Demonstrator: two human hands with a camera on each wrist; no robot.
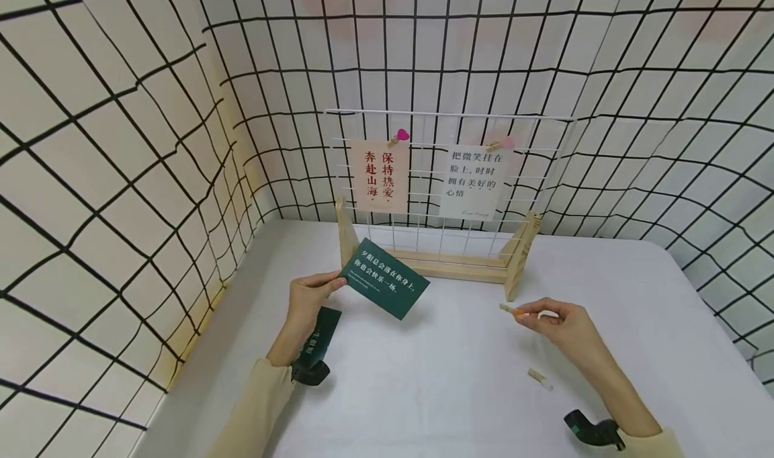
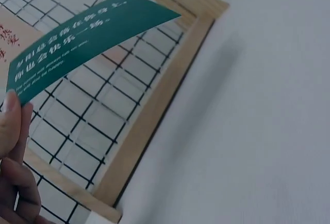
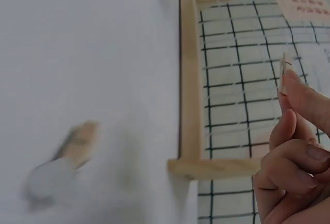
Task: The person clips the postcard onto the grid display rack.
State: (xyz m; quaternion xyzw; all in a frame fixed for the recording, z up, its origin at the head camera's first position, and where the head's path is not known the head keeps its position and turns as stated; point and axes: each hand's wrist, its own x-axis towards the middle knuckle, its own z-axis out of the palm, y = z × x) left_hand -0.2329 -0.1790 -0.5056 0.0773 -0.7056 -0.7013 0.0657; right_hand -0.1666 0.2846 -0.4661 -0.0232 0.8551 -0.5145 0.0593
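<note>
My left hand (image 1: 311, 303) pinches the left corner of a dark green card (image 1: 385, 279) with white lettering, holding it tilted in front of the rack. In the left wrist view the card (image 2: 87, 38) bows slightly. My right hand (image 1: 559, 320) pinches a small wooden clothespin (image 1: 506, 307) with an orange part, to the right of the card. A white wire grid rack (image 1: 423, 226) on a wooden base (image 1: 450, 268) carries a pink card (image 1: 379, 193) and a white card (image 1: 474, 196), each clipped at its top by a clothespin with a heart.
A second green card (image 1: 323, 330) lies on the white table (image 1: 435, 391), partly hidden by my left forearm. Another clothespin (image 1: 538, 377) with a pale end lies near my right forearm. Black grid walls (image 1: 272, 75) stand behind and at the sides.
</note>
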